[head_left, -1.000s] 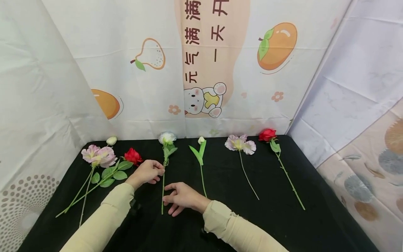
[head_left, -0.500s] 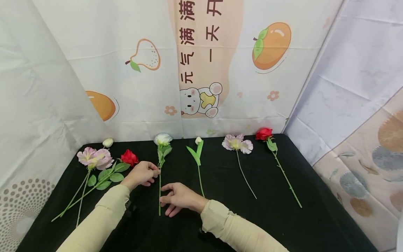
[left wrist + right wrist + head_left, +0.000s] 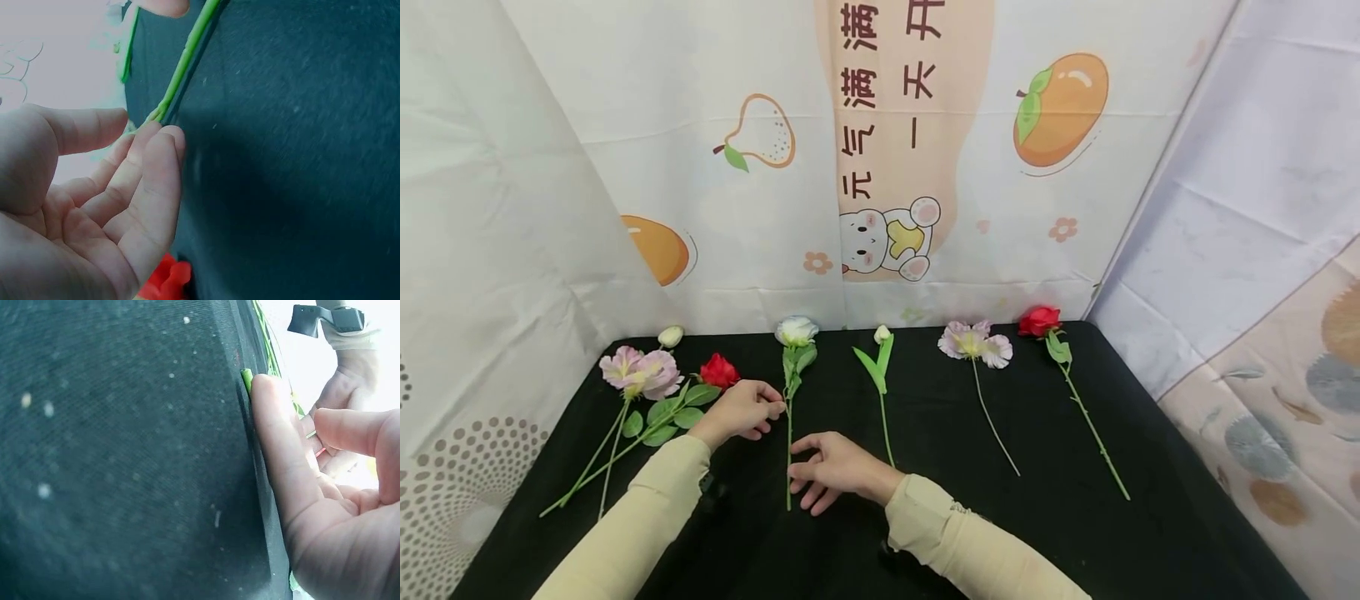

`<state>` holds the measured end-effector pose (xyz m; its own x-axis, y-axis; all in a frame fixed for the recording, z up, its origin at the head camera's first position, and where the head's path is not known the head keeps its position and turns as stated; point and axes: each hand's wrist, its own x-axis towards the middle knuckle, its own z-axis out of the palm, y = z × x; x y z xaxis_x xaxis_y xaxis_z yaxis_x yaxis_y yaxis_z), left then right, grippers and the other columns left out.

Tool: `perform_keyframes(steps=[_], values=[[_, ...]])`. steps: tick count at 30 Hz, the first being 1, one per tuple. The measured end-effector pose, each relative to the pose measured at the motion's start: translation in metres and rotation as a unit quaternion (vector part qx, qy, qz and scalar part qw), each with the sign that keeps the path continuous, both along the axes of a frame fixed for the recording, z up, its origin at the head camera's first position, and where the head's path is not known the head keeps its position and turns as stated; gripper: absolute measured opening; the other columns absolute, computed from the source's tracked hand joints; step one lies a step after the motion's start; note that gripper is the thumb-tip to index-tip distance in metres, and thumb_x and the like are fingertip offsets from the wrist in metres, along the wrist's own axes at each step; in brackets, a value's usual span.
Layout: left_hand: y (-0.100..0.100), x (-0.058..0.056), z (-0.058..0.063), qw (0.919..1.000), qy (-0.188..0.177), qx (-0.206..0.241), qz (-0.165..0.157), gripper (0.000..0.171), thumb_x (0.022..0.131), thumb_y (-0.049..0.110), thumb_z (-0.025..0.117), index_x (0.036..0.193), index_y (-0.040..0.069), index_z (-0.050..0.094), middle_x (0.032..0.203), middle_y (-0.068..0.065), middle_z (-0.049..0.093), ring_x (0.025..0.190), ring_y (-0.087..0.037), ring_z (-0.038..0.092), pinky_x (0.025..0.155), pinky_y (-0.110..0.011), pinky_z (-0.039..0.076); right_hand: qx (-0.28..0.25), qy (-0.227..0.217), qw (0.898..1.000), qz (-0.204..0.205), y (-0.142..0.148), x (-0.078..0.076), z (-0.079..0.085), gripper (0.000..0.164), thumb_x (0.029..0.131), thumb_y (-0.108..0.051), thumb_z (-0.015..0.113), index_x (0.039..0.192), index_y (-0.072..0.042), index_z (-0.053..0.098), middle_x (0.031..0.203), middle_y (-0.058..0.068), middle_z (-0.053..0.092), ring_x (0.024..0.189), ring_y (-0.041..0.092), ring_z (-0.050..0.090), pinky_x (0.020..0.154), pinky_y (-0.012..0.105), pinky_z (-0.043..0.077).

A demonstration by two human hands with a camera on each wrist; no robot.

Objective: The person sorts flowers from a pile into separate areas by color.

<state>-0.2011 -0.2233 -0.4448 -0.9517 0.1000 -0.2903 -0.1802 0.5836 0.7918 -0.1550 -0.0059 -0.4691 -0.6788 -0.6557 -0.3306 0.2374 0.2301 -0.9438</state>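
A white rose (image 3: 796, 332) with green leaves lies on the black cloth (image 3: 970, 533), its stem pointing toward me. My left hand (image 3: 743, 411) is at the upper stem from the left, fingertips right at it below the leaves. In the left wrist view the thumb (image 3: 94, 129) stands apart from the loosely bent fingers, and the green stem (image 3: 187, 53) runs past the fingertips. Lower down, my right hand (image 3: 842, 468) touches the stem from the right with loosely extended fingers. The right wrist view shows the stem's cut end (image 3: 246, 376) beside a fingertip.
Right of the rose lie a white tulip (image 3: 882, 358), a pale purple flower (image 3: 973, 343) and a red rose (image 3: 1040, 322), side by side. At left, another purple flower (image 3: 643, 373), a red rose (image 3: 719, 372) and a white bud (image 3: 671, 336) overlap. A printed curtain (image 3: 737, 250) stands behind.
Both hands stay at the white rose's stem with hardly any movement. The head view shifts slightly sideways and back, and the flowers keep their places.
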Motion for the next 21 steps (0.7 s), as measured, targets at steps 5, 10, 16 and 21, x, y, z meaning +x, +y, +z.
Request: perform_keyframes(steps=[5,10,16,21], values=[[-0.013,0.002,0.01,0.9999,0.009,0.002,-0.009,0.018,0.1,0.015,0.066,0.11,0.0,0.065,0.095,-0.015,0.069,0.074,-0.022,0.065,0.063,-0.037,0.06,-0.005,0.003,1.0,-0.007,0.001,-0.001,0.001,0.036,0.101,-0.013,0.064,0.135,-0.003,0.057,0.091,0.016,0.073,0.062,0.02,0.069,0.057,0.041,0.061],[-0.031,0.006,0.027,0.9994,0.025,-0.014,-0.019,0.02,0.099,0.015,0.065,0.11,-0.002,0.064,0.096,-0.019,0.068,0.074,-0.022,0.066,0.063,-0.037,0.06,-0.027,-0.003,0.999,-0.033,0.0,-0.003,0.004,0.037,0.101,-0.013,0.064,0.135,-0.001,0.055,0.091,0.017,0.073,0.065,0.024,0.071,0.059,0.042,0.062],[-0.064,0.014,0.044,0.9978,0.041,-0.041,-0.034,0.021,0.101,0.016,0.063,0.107,-0.004,0.063,0.089,-0.013,0.066,0.075,-0.023,0.065,0.062,-0.035,0.059,-0.049,-0.014,0.997,-0.058,0.004,-0.003,0.006,0.04,0.101,-0.014,0.064,0.138,0.0,0.054,0.095,0.019,0.074,0.071,0.028,0.073,0.062,0.044,0.062],[-0.096,0.014,0.054,0.99,0.086,-0.094,-0.061,0.022,0.1,0.012,0.063,0.104,-0.009,0.063,0.069,-0.004,0.061,0.061,-0.017,0.06,0.053,-0.031,0.054,-0.073,-0.033,0.993,-0.086,0.007,-0.001,0.006,0.041,0.102,-0.016,0.063,0.138,0.001,0.054,0.097,0.02,0.073,0.073,0.028,0.073,0.065,0.045,0.062]])
